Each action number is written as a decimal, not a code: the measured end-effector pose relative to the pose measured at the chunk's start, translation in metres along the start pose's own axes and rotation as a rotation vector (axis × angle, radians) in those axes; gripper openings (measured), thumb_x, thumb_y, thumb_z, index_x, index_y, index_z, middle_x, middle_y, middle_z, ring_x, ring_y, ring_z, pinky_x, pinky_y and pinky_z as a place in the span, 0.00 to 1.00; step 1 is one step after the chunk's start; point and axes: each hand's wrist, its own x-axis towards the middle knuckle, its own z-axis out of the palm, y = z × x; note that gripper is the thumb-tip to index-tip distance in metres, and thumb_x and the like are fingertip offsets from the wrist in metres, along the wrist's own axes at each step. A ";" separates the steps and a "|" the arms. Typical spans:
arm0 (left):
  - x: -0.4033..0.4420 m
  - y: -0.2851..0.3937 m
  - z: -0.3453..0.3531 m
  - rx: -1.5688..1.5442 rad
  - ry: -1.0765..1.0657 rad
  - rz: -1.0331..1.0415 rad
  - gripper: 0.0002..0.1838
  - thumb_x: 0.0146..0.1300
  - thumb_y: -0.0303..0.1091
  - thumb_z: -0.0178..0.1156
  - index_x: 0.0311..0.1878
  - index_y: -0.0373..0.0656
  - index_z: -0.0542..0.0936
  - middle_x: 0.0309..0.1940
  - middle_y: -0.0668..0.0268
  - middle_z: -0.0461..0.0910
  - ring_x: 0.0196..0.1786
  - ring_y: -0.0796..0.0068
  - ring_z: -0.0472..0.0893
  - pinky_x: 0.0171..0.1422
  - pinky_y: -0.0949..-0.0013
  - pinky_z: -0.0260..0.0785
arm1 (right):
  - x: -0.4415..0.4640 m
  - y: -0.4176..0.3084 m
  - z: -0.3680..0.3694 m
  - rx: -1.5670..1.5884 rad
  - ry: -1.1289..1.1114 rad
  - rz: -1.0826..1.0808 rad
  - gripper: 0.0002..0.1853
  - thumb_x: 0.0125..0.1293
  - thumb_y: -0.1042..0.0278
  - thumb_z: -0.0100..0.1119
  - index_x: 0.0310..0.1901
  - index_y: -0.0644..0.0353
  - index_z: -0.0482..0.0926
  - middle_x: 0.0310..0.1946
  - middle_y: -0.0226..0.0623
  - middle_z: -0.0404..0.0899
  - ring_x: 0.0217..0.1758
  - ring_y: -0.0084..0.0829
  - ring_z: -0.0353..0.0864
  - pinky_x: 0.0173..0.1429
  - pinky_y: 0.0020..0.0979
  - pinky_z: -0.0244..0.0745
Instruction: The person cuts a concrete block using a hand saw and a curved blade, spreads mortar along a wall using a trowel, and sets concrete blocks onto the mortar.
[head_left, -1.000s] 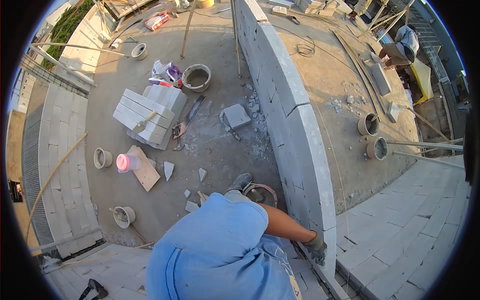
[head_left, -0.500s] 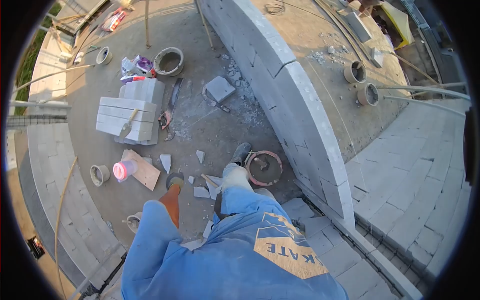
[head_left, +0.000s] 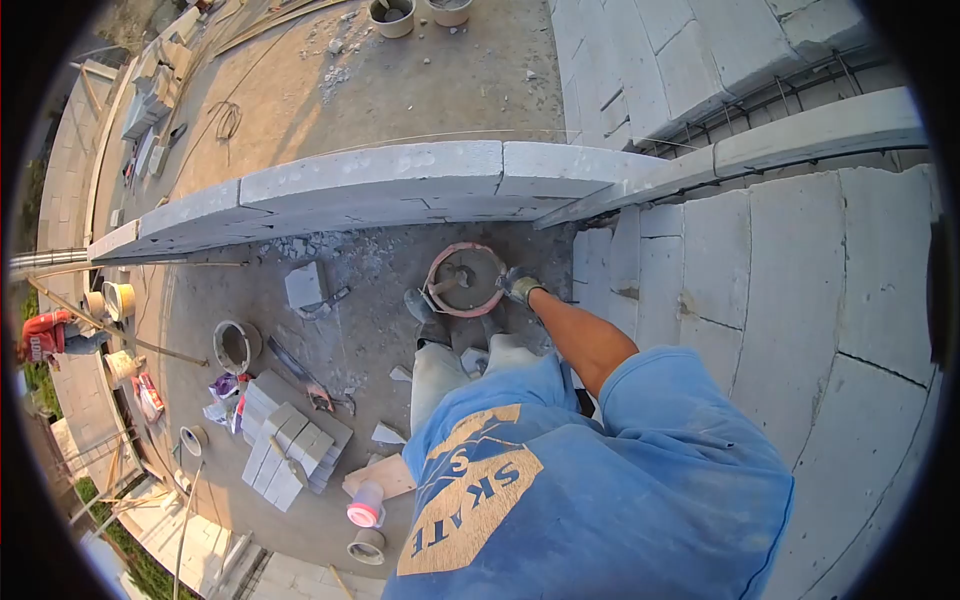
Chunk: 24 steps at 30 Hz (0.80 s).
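Relative to the frame half a second earlier, the right hand (head_left: 519,285), then unseen, now lies at the rim of the round tub (head_left: 466,245), and the gloved left hand has passed out of view. The camera has also turned, so the low block wall (head_left: 390,165) runs across the view; whether the tub itself has shifted cannot be told.

The tub stands on the floor (head_left: 370,340), near the floor's edge along the foot of that wall and close to the corner with the pale blockwork (head_left: 790,280). It sits just beyond the wearer's shoes (head_left: 420,305). The right hand, gloved, touches the rim on the side facing the blockwork; its fingers are too small to show whether they are curled round the lip. The state of the left hand cannot be told.

Within the tub lie a grey mix (head_left: 478,297), probably wet mortar, and a tool (head_left: 460,277) with a pale handle. Handling, as judged: the filled tub is likely heavy, its contents dense and slow to shift, its wall fairly stiff, and its lip slippery where smeared. The sound hold is at two opposite points of the rim, keeping the vessel level; a one-sided pull would tend to tilt it.

Elsewhere on the floor: a square block (head_left: 305,287), a grey bucket (head_left: 237,346) and a block stack (head_left: 290,450).
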 end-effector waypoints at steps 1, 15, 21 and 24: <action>-0.003 0.011 0.001 0.030 -0.007 0.036 0.36 0.70 0.64 0.50 0.63 0.39 0.75 0.60 0.53 0.79 0.58 0.66 0.81 0.59 0.65 0.73 | -0.009 0.002 0.017 0.023 -0.014 -0.002 0.29 0.69 0.39 0.48 0.50 0.57 0.85 0.50 0.52 0.83 0.56 0.52 0.82 0.59 0.48 0.75; 0.023 0.099 0.002 0.326 -0.078 0.206 0.31 0.72 0.59 0.51 0.63 0.40 0.76 0.58 0.56 0.80 0.57 0.65 0.81 0.58 0.66 0.73 | -0.120 0.100 0.081 -0.187 -0.196 -0.070 0.23 0.69 0.47 0.50 0.47 0.58 0.85 0.48 0.50 0.84 0.51 0.50 0.84 0.55 0.44 0.79; 0.080 0.123 -0.029 0.527 -0.214 0.263 0.29 0.73 0.56 0.51 0.63 0.41 0.76 0.58 0.58 0.81 0.57 0.66 0.81 0.58 0.66 0.73 | -0.123 0.110 0.065 -0.026 -0.044 0.361 0.26 0.67 0.43 0.53 0.47 0.60 0.85 0.50 0.54 0.83 0.56 0.53 0.82 0.57 0.46 0.78; 0.110 0.137 -0.067 0.499 -0.213 0.247 0.27 0.73 0.54 0.51 0.62 0.42 0.76 0.57 0.59 0.81 0.57 0.66 0.81 0.58 0.67 0.73 | -0.123 0.077 0.077 0.109 -0.008 0.356 0.23 0.63 0.44 0.58 0.39 0.60 0.86 0.36 0.49 0.86 0.37 0.48 0.85 0.44 0.44 0.79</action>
